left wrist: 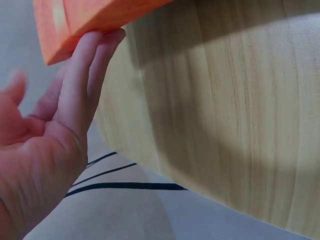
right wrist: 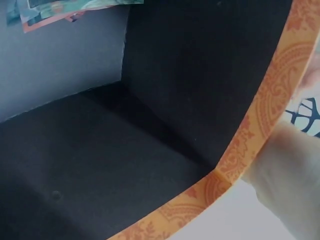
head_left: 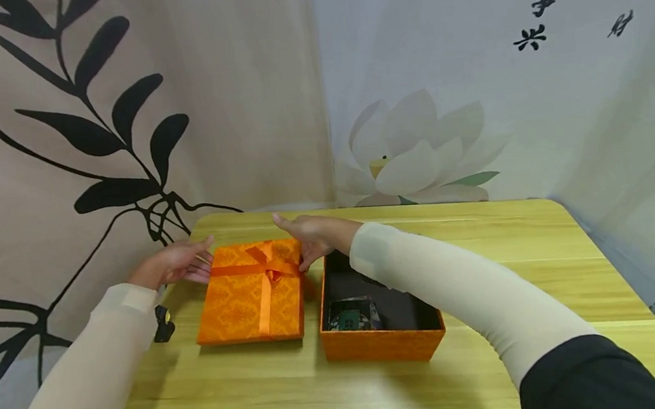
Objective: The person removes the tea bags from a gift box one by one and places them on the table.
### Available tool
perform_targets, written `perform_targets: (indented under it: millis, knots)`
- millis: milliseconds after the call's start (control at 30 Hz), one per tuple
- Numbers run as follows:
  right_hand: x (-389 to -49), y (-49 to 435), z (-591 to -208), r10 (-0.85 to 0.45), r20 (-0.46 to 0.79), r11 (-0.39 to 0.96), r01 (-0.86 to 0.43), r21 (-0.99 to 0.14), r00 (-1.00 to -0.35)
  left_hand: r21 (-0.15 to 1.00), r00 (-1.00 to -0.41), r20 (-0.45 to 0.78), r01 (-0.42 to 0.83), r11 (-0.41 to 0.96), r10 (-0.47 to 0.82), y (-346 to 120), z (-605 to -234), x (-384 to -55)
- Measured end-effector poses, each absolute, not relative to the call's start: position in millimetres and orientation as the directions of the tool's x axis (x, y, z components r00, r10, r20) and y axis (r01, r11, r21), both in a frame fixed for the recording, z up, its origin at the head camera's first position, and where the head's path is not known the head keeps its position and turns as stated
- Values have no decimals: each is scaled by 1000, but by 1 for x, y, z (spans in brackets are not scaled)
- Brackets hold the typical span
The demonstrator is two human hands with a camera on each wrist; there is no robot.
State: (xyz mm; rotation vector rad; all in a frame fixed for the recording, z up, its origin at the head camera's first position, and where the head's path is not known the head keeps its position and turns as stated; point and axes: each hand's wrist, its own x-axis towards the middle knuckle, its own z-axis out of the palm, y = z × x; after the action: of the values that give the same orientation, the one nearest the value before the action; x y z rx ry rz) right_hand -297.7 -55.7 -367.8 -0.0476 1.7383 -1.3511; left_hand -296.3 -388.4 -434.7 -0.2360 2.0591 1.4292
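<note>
Orange lid point(head_left: 234, 307) with ribbon point(head_left: 265, 304), our left hand point(head_left: 176, 264), straight-fingered, touching it, our right hand point(head_left: 314, 237), unclenched, at opposite edge

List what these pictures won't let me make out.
- Underside of the lid: head view, hidden beneath its own top.
- Far right corner of the box: head view, behind the right sleeve.
- Rest of the printed item: right wrist view, cut off by the top edge.
- Black object: head view, too small to identify.
</note>
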Motion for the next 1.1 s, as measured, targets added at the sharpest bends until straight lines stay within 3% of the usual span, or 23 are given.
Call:
perform_targets:
  millis: [367, 733, 1100]
  knots:
    - [-302, -61, -375, -504, -702, 499, 493, -712, -503, 798, -739, -598, -511, 319, 310, -390, -431, -296]
    - [-302, -64, -378, -496, -695, 500, 484, -719, -521, 781, -681, -625, -535, 324, 382, -382, -426, -297]
    - [-300, -67, -382, -520, -663, 577, 351, -738, -538, 776, -683, -630, -538, 329, 369, -377, -427, -301]
